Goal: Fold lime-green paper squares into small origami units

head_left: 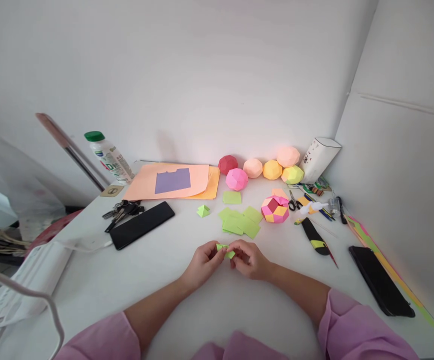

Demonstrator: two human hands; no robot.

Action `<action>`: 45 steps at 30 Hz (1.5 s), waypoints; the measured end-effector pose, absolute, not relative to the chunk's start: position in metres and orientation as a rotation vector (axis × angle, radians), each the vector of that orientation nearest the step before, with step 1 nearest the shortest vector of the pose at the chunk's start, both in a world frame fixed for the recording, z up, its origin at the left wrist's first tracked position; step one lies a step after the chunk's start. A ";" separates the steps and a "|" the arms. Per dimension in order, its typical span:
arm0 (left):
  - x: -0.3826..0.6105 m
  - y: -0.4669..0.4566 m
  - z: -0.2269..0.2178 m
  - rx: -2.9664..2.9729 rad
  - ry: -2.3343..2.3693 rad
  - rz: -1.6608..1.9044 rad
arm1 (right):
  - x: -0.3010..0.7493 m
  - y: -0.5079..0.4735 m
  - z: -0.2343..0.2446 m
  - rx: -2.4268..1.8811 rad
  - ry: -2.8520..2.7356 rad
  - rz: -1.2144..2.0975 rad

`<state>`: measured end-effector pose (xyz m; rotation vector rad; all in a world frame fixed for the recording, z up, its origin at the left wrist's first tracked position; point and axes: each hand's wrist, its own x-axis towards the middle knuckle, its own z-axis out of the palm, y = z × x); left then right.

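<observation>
Both of my hands meet over the white table (pixel 164 280) and pinch one small folded green paper piece (pixel 226 249). My left hand (pixel 201 263) grips its left end. My right hand (pixel 249 259) has its fingers closed on the right end. Just beyond them lies a loose pile of green paper squares (pixel 239 220). A small folded green pyramid (pixel 203 210) sits to the left of the pile. A pink, yellow and red paper ball (pixel 275 209) rests to the right of it.
Several paper balls (pixel 262 167) line the back wall beside a white carton (pixel 320 159). Orange sheets with a purple one (pixel 172 181), a bottle (pixel 108 157), keys (pixel 122 210), a black case (pixel 141 224), scissors (pixel 294 201), a cutter (pixel 316 236) and a phone (pixel 380 286) lie around.
</observation>
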<state>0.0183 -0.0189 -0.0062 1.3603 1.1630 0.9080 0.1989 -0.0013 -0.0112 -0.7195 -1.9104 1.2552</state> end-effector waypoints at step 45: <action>0.016 -0.026 -0.011 1.616 1.075 0.913 | 0.197 0.006 -0.006 -0.979 -1.714 1.535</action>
